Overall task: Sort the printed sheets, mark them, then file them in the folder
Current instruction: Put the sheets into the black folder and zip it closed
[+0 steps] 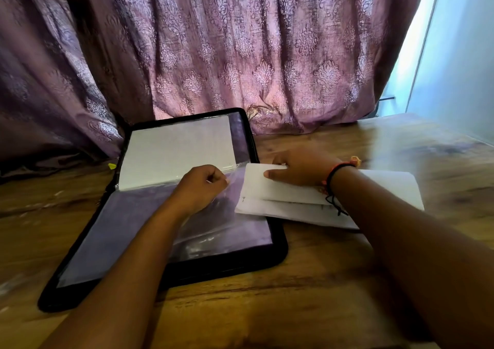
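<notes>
A black zip folder [278, 249] lies open on the brown wooden table [267, 308]. The left hand [200, 188] pinches the edge of a clear plastic pocket [235, 228] in it. Just beside the folder, the right hand [299, 169] grips the top white paper sheet [267, 189] of a small pile [291, 212].

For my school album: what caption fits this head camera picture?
Left hand pinches a clear sleeve of the open folder while right hand grips a white sheet.
</notes>
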